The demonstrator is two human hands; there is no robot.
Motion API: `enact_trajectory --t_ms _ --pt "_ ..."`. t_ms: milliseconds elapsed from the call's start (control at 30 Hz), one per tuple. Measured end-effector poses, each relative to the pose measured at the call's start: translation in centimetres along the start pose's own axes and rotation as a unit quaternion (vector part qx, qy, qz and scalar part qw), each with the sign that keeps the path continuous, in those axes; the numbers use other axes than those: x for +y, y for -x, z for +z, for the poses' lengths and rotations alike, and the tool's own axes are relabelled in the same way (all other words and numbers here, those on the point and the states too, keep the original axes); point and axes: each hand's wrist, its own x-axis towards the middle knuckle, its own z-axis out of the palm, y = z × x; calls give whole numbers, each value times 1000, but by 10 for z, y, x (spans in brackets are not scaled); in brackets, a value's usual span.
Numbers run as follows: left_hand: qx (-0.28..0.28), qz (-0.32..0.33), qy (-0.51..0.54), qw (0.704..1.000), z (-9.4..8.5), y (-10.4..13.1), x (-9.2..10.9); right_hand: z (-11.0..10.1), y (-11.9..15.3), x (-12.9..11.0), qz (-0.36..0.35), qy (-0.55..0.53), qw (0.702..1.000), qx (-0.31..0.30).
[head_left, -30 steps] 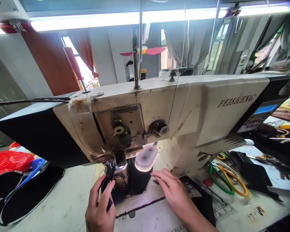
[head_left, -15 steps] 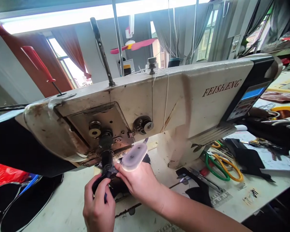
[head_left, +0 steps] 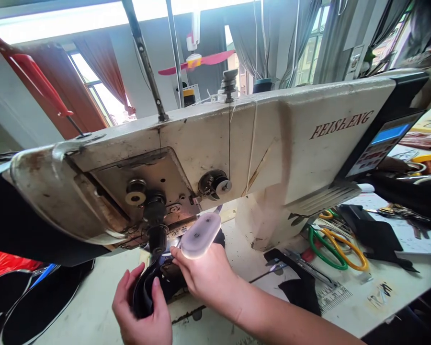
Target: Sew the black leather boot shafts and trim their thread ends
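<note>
My pale desk (head_left: 82, 311) carries the sewing machine (head_left: 266, 134), with white-edged black pieces (head_left: 53, 297) to my left and a ruler (head_left: 335, 295), green-handled scissors (head_left: 312, 242) and a black scrap (head_left: 302, 291) to my right.

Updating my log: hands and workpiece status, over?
Left hand holding black piece. Right hand beside it, contact unclear. Oval lamp partly hiding right hand.
</note>
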Motion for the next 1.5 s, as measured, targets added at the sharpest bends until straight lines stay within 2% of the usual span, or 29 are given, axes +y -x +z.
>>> enact_trajectory --t_ms 100,167,333,433,533,667,733,867,1000,1200,1400,1500 --pt "-31 -83 -52 995 -1 7 -6 -1 0 1 -6 -4 1000 9" --pt "-30 -100 -70 992 -3 7 -7 -1 0 2 -11 -4 1000 20" --pt "-42 -45 -23 998 -5 0 2 4 0 4 -25 14 998 52" --pt "-43 -7 22 999 -4 -2 6 5 -2 4 -30 17 999 40" --pt "-60 27 53 996 -3 -5 1 5 -4 2 -37 10 999 34" --pt "-98 124 85 984 -6 -14 -10 5 -7 -2 -45 -2 998 47" --pt "-118 149 81 978 -10 -19 -15 4 -5 -3 -41 -6 998 51" --pt "-143 117 81 979 -13 -23 -18 1 2 -3 -14 -12 997 79" --pt "-136 99 95 981 -13 -22 -18 0 4 -2 -6 -28 996 80" --pt "-141 115 97 979 -10 -22 -21 3 2 -3 11 -50 998 43" --pt "-140 114 99 979 -10 -21 -22 6 1 -2 -9 -46 998 47" --pt "-147 134 103 975 -10 -22 -21 7 0 -1 -13 -47 998 42"
